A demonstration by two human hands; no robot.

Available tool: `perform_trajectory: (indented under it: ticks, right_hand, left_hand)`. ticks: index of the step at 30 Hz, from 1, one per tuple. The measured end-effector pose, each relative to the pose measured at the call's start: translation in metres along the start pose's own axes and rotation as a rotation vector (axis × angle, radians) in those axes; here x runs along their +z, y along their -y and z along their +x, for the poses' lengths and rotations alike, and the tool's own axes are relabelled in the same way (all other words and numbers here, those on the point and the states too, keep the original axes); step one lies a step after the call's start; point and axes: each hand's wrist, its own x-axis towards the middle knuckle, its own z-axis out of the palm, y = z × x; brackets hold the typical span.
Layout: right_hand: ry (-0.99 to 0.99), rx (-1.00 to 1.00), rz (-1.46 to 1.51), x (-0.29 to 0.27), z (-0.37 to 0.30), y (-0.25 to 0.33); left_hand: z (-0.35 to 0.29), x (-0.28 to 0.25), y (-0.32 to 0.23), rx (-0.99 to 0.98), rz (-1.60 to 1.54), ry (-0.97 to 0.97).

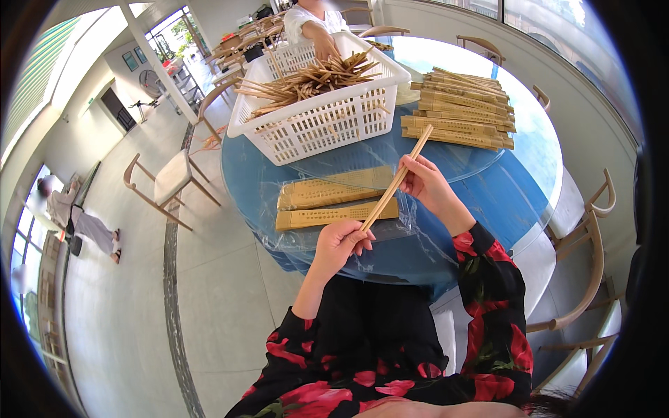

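Observation:
A pair of light wooden chopsticks (394,182) slants between my hands over the near part of the round table. My left hand (341,245) is closed about their lower end. Higher up, toward the other end, the fingers of my right hand (422,180) pinch them. Just beyond my left hand lie brown printed paper chopstick sleeves (327,217), with more sleeves (313,191) in clear plastic behind them. A white slatted basket (327,129) stands farther off, heaped with loose chopsticks (313,83). At the far right, several brown sleeves (460,111) are stacked in overlapping bundles.
A co-worker's hand (325,45) reaches into the basket from the far side. The blue marbled tabletop (446,240) curves round in front of me. One wooden chair (173,177) stands on the left; more chairs (585,272) are at the right. Another person (83,219) walks at far left.

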Motion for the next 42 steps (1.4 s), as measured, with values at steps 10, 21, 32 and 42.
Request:
perform_trajectory:
  ticks: [10,21,32,42]
  right_hand:
    - [-0.204,0.040,-0.585,0.011,-0.011,0.017]
    - [0.418,-1.109,-1.974,0.067,-0.028,0.006]
    - [0.447,-0.837,-1.688,0.067,-0.037,0.007]
    - [0.300,-0.929,-1.724,0.059,-0.027,0.003]
  left_hand:
    - [0.000,-0.005,-0.004,-0.017,-0.021,-0.130]
    - [-0.007,-0.025,-0.022,-0.113,-0.147,-0.009]
    - [0.000,-0.030,-0.008,-0.174,-0.546,0.306]
    - [0.017,-0.028,-0.002,-0.094,-0.297,0.004]
